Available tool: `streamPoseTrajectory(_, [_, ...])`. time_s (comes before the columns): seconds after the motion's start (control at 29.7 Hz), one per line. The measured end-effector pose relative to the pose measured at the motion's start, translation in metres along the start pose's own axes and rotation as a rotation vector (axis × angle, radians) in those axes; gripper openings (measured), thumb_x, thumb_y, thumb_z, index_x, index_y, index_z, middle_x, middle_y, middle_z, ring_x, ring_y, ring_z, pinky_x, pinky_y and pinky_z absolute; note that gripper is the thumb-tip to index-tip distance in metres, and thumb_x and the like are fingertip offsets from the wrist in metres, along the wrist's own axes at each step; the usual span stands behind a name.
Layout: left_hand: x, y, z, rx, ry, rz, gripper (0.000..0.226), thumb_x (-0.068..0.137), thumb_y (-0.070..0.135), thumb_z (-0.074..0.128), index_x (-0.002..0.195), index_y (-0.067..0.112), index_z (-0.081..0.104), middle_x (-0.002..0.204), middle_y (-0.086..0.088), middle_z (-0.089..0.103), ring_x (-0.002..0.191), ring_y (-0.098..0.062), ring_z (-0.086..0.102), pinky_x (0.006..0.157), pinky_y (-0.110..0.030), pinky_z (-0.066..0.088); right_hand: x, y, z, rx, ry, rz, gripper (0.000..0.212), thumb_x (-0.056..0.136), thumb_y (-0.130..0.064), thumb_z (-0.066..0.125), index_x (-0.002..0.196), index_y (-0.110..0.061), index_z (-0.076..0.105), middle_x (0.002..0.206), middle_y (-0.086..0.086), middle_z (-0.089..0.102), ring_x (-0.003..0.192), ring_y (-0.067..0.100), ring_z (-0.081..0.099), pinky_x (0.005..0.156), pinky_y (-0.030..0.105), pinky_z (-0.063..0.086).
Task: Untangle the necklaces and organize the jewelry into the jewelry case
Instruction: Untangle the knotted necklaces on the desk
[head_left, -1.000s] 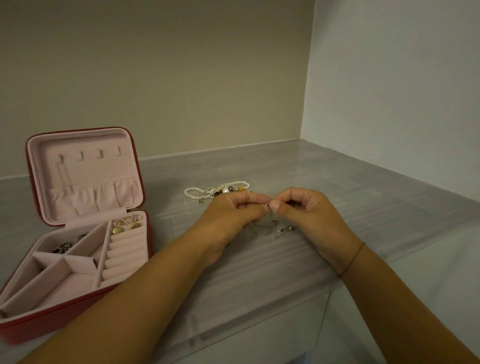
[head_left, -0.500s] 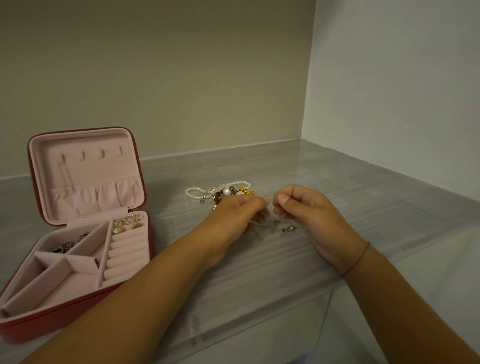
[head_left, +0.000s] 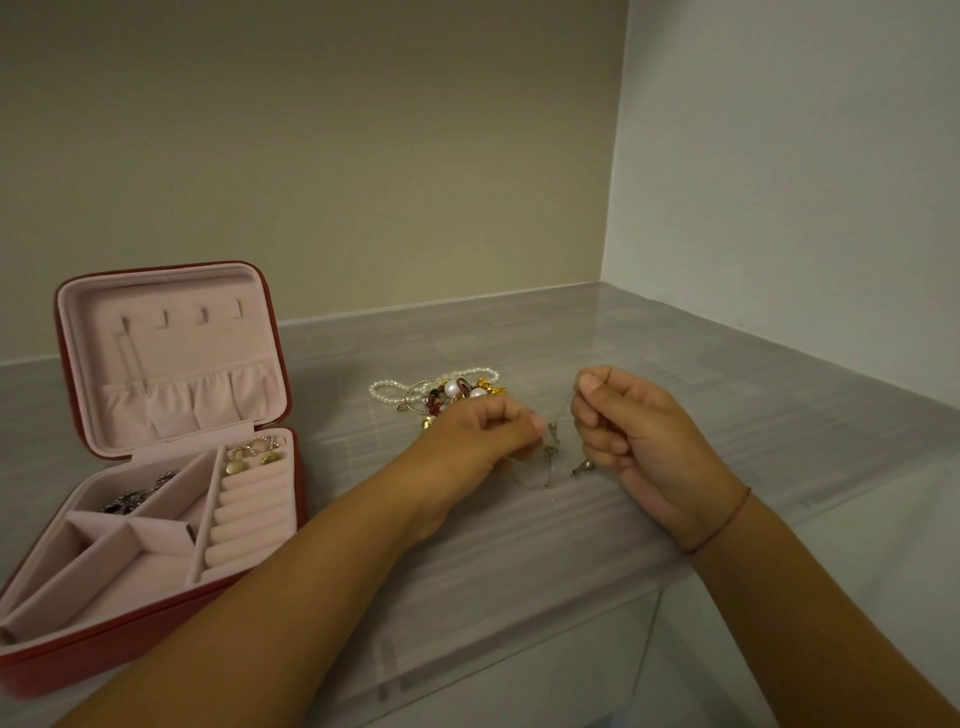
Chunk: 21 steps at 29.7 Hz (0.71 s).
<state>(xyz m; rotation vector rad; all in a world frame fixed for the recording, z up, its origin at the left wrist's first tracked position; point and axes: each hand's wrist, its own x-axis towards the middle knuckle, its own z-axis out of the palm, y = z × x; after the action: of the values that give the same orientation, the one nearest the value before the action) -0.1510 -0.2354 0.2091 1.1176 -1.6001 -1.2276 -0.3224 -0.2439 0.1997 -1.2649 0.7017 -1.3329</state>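
Left hand (head_left: 485, 434) and right hand (head_left: 636, 434) close together just above grey countertop (head_left: 519, 582), not touching each other. Fingers of both curled in, thumb against forefinger, pinching a fine necklace chain (head_left: 567, 405) strung across the gap. Chain too thin to trace end to end. Small metal charms (head_left: 551, 444) hanging low between the hands, close to the counter. Touching it or not: cannot tell. Thin red cord bracelet (head_left: 724, 522) round right wrist.

Tangled jewelry pile (head_left: 452, 392) on the counter just behind left hand, partly hidden by its knuckles: white pearl strand (head_left: 384, 391), one big pearl, dark red beads, gold bits.

Red jewelry case (head_left: 156, 649) well left of the hands, open, near counter's front edge. Pink-lined lid (head_left: 171, 364) standing upright, four small hooks up top, gathered pocket below. In the base: gold earrings (head_left: 249, 457) at far end of ring-roll section (head_left: 244, 519), dark jewelry (head_left: 130, 501) in rear left compartment.
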Motion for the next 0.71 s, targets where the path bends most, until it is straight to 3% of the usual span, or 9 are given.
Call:
streamPoseTrajectory(0.1, [0.003, 0.002, -0.004, -0.234, 0.074, 0.03, 0.009, 0.091, 0.016, 0.059, 0.087, 0.012, 0.065, 0.079, 0.001, 0.065, 0.074, -0.009, 0.059, 0.07, -0.022, 0.045, -0.001, 0.0, 0.002, -0.101, 0.022, 0.011, 0.01, 0.074, -0.028, 0.065, 0.069, -0.019, 0.063, 0.051, -0.006, 0.033, 0.041, 0.005, 0.022, 0.036, 0.015, 0.018])
streamPoseTrajectory(0.2, [0.006, 0.002, -0.009, -0.393, 0.099, 0.036, 0.007, 0.087, 0.018, 0.061, 0.087, 0.013, 0.064, 0.081, 0.0, 0.064, 0.072, -0.008, 0.059, 0.068, -0.021, 0.044, -0.001, 0.002, 0.004, -0.188, 0.035, 0.009, 0.017, 0.067, -0.03, 0.071, 0.076, -0.015, 0.07, 0.048, -0.006, 0.032, 0.043, 0.008, 0.02, 0.04, 0.02, 0.013])
streamPoseTrajectory(0.34, [0.009, 0.002, -0.012, -0.498, 0.103, 0.028, 0.011, 0.073, 0.026, 0.066, 0.078, 0.017, 0.065, 0.077, 0.0, 0.065, 0.072, -0.008, 0.06, 0.068, -0.022, 0.043, 0.0, 0.003, 0.003, -0.203, 0.028, -0.001, 0.023, 0.068, -0.027, 0.071, 0.088, -0.015, 0.073, 0.047, -0.006, 0.035, 0.041, 0.008, 0.019, 0.041, 0.021, 0.012])
streamPoseTrajectory(0.47, [0.009, 0.001, -0.012, -0.47, 0.096, 0.009, 0.02, 0.082, 0.03, 0.062, 0.079, 0.011, 0.065, 0.071, -0.001, 0.064, 0.068, -0.008, 0.06, 0.068, -0.022, 0.047, -0.002, 0.002, 0.005, -0.233, 0.005, 0.006, 0.024, 0.068, -0.031, 0.07, 0.083, -0.013, 0.074, 0.047, -0.005, 0.037, 0.042, 0.009, 0.019, 0.042, 0.024, 0.011])
streamPoseTrajectory(0.57, [0.006, 0.002, -0.009, -0.403, 0.069, 0.001, 0.023, 0.091, 0.033, 0.056, 0.078, 0.014, 0.061, 0.069, 0.002, 0.063, 0.065, -0.009, 0.059, 0.067, -0.023, 0.048, -0.004, 0.0, 0.004, -0.197, -0.006, -0.041, 0.017, 0.075, -0.027, 0.065, 0.079, -0.012, 0.068, 0.051, -0.006, 0.047, 0.045, 0.009, 0.033, 0.043, 0.02, 0.024])
streamPoseTrajectory(0.64, [0.004, 0.003, -0.006, -0.373, 0.044, -0.018, 0.027, 0.094, 0.034, 0.051, 0.075, 0.016, 0.055, 0.066, 0.002, 0.06, 0.06, -0.01, 0.057, 0.065, -0.024, 0.046, -0.002, 0.0, 0.003, -0.109, -0.012, -0.054, 0.011, 0.079, -0.021, 0.064, 0.076, -0.011, 0.065, 0.065, -0.001, 0.059, 0.061, 0.011, 0.053, 0.056, 0.021, 0.044])
streamPoseTrajectory(0.71, [0.002, 0.003, -0.004, -0.344, 0.011, -0.035, 0.032, 0.096, 0.036, 0.047, 0.07, 0.017, 0.05, 0.063, 0.002, 0.057, 0.056, -0.01, 0.055, 0.062, -0.023, 0.045, -0.001, 0.0, 0.003, 0.069, -0.022, -0.011, 0.011, 0.08, -0.015, 0.059, 0.073, -0.008, 0.06, 0.081, 0.005, 0.064, 0.076, 0.018, 0.063, 0.069, 0.028, 0.054])
